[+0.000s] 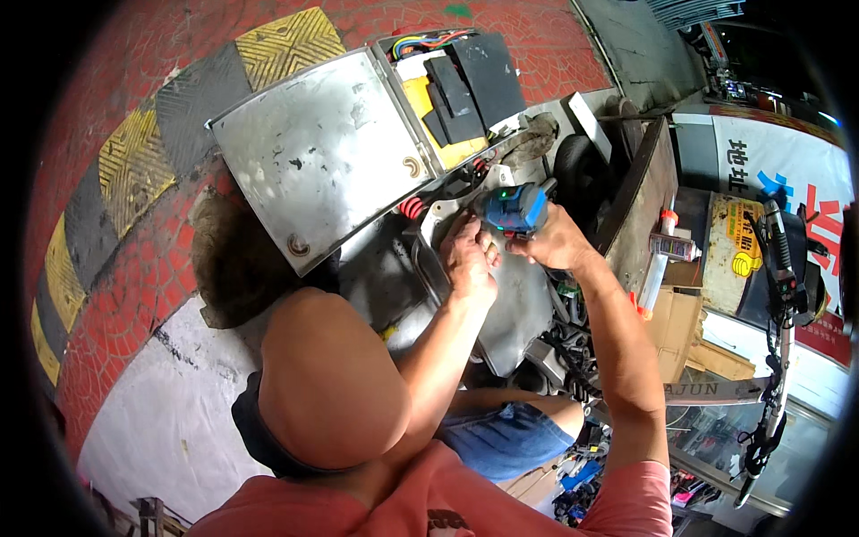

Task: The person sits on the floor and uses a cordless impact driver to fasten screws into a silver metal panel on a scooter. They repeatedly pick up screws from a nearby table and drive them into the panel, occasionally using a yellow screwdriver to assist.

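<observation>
My right hand [559, 240] is wrapped round the grip of a blue and black cordless drill [510, 208]. Its body sits above a grey metal panel [512, 309]; its working tip is hidden. Close beside the drill, at the panel's upper end, my left hand [471, 258] has its fingers curled together. Whatever they pinch is too small or covered to make out. Left of my hands lies a large, scuffed silver metal lid [313, 152] with two curved fittings. Behind it an opened compartment shows a yellow and black block [450, 109] and coloured wires [429, 40].
Red coil springs [412, 208] show by the lid's lower edge. A dark tyre [580, 170] and a wooden board [640, 188] stand to the right, beside a cardboard box [673, 331]. A yellow-black ramp strip [139, 157] crosses the red paving. My bare knee [331, 385] rises in front.
</observation>
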A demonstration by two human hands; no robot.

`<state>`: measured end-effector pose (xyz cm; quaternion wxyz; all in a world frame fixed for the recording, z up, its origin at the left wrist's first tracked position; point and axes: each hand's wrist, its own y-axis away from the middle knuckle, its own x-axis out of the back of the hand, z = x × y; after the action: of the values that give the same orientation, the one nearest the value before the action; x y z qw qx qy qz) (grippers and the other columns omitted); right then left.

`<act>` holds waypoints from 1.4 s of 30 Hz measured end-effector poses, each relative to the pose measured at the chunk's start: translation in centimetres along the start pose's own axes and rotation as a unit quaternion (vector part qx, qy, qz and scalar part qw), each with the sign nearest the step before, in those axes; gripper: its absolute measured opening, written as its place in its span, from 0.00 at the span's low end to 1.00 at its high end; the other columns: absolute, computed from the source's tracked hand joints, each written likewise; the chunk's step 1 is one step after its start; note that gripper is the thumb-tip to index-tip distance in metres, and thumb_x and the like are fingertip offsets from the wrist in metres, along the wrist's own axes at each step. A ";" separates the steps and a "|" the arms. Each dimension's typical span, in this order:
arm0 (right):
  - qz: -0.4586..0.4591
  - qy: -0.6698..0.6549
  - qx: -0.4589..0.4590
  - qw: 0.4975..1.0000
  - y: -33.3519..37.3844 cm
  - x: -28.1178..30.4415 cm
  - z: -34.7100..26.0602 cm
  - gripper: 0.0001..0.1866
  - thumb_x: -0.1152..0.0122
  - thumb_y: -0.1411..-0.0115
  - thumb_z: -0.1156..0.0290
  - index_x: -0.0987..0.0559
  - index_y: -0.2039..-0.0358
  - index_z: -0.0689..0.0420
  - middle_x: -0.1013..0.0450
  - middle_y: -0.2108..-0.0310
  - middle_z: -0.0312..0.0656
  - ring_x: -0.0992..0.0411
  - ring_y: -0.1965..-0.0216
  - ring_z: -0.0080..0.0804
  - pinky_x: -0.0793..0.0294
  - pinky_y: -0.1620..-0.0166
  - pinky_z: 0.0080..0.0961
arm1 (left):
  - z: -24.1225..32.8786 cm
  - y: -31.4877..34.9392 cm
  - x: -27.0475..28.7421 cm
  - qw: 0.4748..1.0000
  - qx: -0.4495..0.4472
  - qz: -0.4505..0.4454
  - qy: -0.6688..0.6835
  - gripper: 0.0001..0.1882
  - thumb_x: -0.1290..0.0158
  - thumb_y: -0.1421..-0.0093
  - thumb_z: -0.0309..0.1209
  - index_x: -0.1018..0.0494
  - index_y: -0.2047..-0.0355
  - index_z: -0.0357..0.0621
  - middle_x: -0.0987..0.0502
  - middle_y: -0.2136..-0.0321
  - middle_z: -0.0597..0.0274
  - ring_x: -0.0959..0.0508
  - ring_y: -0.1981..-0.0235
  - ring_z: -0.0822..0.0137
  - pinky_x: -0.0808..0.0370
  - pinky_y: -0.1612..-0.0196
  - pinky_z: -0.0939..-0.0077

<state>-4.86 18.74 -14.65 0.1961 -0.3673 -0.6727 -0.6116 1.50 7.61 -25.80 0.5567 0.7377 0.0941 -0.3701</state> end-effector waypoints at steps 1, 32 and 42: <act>-0.046 -0.058 -0.042 0.996 -0.3 0.5 -0.1 0.18 0.27 0.51 0.70 0.17 0.59 0.63 0.17 0.66 0.57 0.17 0.63 0.49 0.19 0.54 0.38 | 0.1 0.1 -0.1 1.000 -0.001 0.001 0.000 0.13 0.50 0.27 0.38 0.35 0.72 0.59 0.41 0.82 0.79 0.43 0.83 0.76 0.40 0.72 0.74; 0.015 0.009 0.062 0.998 -0.3 1.0 0.8 0.24 0.23 0.54 0.62 0.15 0.59 0.63 0.17 0.64 0.58 0.18 0.58 0.55 0.19 0.51 0.40 | -2.6 -0.7 0.6 0.972 -0.220 -0.054 -0.070 0.06 0.49 0.28 0.35 0.31 0.66 0.56 0.40 0.83 0.73 0.41 0.85 0.73 0.40 0.77 0.73; 0.053 0.037 0.044 0.997 0.5 0.1 0.2 0.25 0.22 0.49 0.54 0.14 0.57 0.60 0.16 0.64 0.56 0.18 0.57 0.55 0.19 0.52 0.42 | -2.7 -1.1 2.2 0.975 -0.170 -0.084 -0.115 0.06 0.46 0.30 0.26 0.26 0.54 0.44 0.24 0.62 0.67 0.24 0.63 0.72 0.24 0.60 0.76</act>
<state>-4.51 18.93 -14.29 0.2688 -0.3708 -0.6708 -0.5834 3.64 9.76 -27.78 0.6483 0.5740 0.1528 -0.4763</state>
